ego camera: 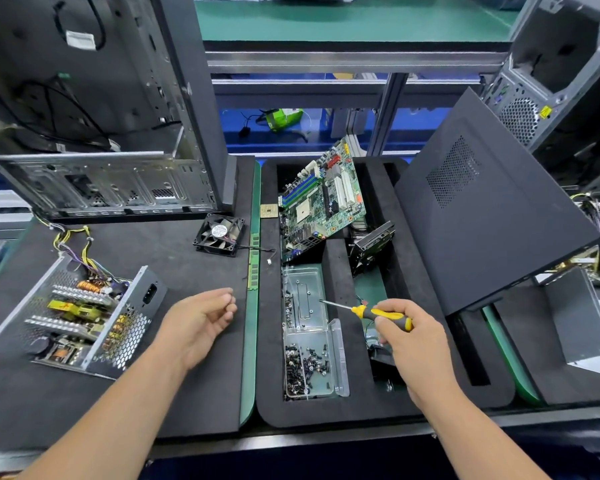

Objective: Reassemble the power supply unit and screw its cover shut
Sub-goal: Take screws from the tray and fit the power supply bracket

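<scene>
- Power supply unit (80, 317) is seen at the lower left of the frame, lying on the black mat of the bench (187, 393) with its cover off, so that coils, heat sinks and the board inside are exposed.
- A bundle of yellow and purple wires (80, 251) is led out of its far end toward the open computer case (94, 109) standing at the upper left.
- The left hand (201, 320) is held palm up just right of the unit, apart from it; its fingers are loosely curled, the tips drawn toward the thumb, and whether anything small is pinched there cannot be told.
- The right hand (413, 341) is wrapped round the yellow and grey handle of a screwdriver (368, 311), whose shaft is pointed left, its tip over the clear plastic tray (340, 355).
- Dark screws (303, 367) are heaped in the near compartment of that tray.
- A motherboard (321, 199) is propped tilted in the foam organiser at the centre, above the tray.
- A black fan (219, 233) is laid on the mat left of the motherboard.
- A black side panel (492, 209) is leaned at the right.
</scene>
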